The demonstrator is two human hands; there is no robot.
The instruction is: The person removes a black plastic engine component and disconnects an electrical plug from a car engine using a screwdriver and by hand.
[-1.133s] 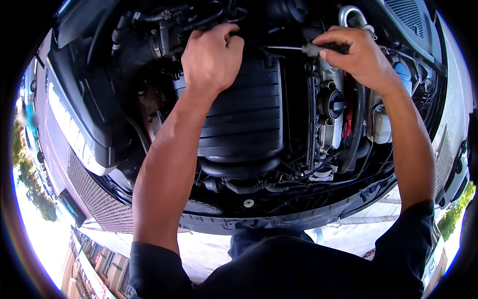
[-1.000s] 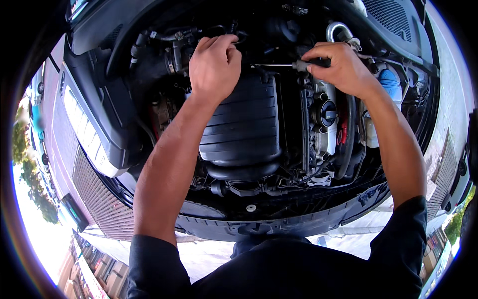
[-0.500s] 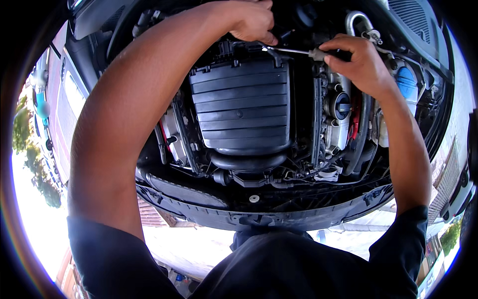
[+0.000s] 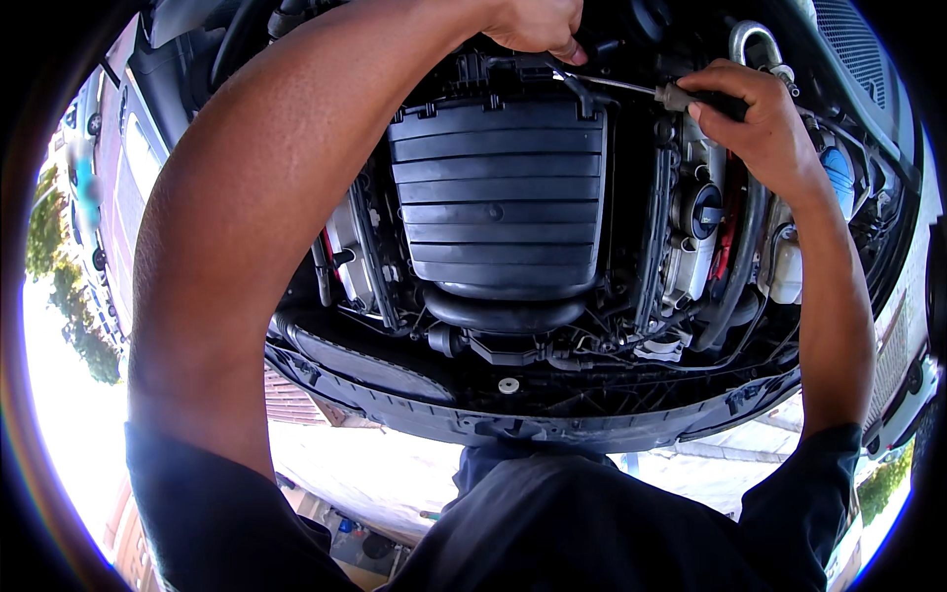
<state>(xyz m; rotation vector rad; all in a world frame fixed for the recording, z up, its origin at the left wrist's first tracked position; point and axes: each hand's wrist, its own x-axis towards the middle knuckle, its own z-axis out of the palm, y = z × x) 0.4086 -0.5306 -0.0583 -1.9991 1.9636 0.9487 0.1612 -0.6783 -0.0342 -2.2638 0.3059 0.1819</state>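
Screwdriver (image 4: 673, 97) juts leftward from the right hand (image 4: 767, 128), which is clamped around it.

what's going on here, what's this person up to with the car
Someone is leaning over a car engine. The right hand grips a screwdriver, which points left beyond the far edge of the ribbed black cover. The left hand is near its tip; whether they touch is unclear.

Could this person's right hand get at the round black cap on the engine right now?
Probably not straight away: the right hand is taken up by a screwdriver-like tool. The black cap does look close by, with nothing covering it.
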